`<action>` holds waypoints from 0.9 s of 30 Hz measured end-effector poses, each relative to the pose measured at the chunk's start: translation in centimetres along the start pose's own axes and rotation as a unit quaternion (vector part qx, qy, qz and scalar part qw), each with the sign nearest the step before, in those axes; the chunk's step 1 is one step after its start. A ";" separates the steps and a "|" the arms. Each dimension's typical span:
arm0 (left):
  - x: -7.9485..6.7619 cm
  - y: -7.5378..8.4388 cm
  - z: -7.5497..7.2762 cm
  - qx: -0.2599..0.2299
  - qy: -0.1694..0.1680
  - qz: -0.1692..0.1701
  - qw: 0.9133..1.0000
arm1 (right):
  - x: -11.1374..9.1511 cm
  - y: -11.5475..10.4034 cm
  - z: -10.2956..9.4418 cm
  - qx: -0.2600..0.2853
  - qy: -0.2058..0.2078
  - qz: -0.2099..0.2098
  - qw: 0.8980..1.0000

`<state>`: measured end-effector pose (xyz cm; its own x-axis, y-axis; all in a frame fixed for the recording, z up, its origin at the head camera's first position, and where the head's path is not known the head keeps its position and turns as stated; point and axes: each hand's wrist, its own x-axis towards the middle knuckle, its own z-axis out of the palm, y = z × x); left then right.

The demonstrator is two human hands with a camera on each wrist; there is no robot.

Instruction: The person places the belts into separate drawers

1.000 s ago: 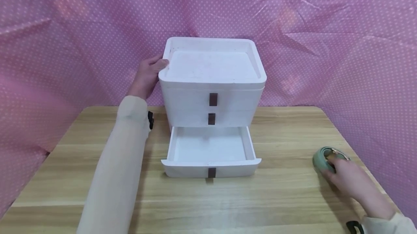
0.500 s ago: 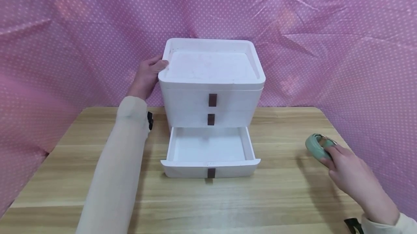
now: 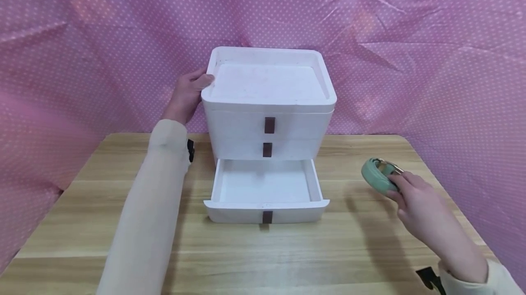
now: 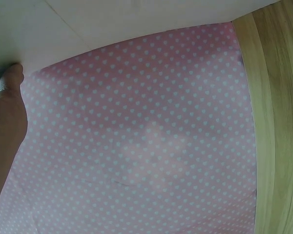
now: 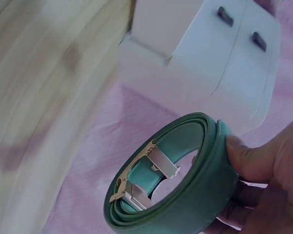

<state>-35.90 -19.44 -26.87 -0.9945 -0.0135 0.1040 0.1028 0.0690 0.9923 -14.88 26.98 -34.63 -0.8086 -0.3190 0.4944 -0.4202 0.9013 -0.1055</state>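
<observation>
A white drawer cabinet point(image 3: 269, 85) with brown pull tabs stands at the back of the table. Its bottom drawer point(image 3: 263, 183) is pulled out, with nothing inside. My left hand point(image 3: 186, 96) grips the cabinet's upper left edge, thumb over the rim; in the left wrist view the thumb point(image 4: 12, 78) lies against the white side. On the right, my right hand point(image 3: 425, 210) pinches a coiled green belt point(image 3: 378, 178) above the table. The right wrist view shows the belt's gold buckle point(image 5: 144, 175) inside the coil and the thumb pressing its outer side.
The wooden table point(image 3: 263, 258) carries the cabinet. Pink dotted cloth point(image 3: 263, 7) hangs behind and along both sides. The open drawer juts toward the front, left of the belt.
My right hand has lifted the green belt off the table and carried it left toward the drawer cabinet. My left hand stays on the cabinet's edge.
</observation>
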 end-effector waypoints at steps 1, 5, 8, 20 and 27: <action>0.0 0.0 0.0 0.002 0.001 -0.001 1.000 | 0.2 -0.4 0.1 0.006 0.007 -0.006 1.000; 0.1 -0.1 0.0 -0.002 -0.001 -0.003 1.000 | 0.8 -1.7 0.3 0.023 0.024 -0.032 0.999; 0.2 -0.1 0.0 -0.007 -0.004 0.002 1.000 | 1.3 -2.7 0.3 0.035 0.037 -0.048 0.998; -0.1 0.2 0.2 -0.004 -0.005 0.007 1.000 | 2.9 -5.5 0.6 0.075 0.087 -0.127 0.985; -0.4 0.2 0.1 -0.006 -0.004 0.003 1.000 | 3.9 -7.0 1.5 0.097 0.072 -0.167 0.979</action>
<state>-35.53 -19.30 -26.73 -0.9941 -0.0060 0.1087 0.1082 0.0569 0.9925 -15.75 18.99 -33.29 -0.5524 -0.5292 0.6440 -0.7327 0.6767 -0.0724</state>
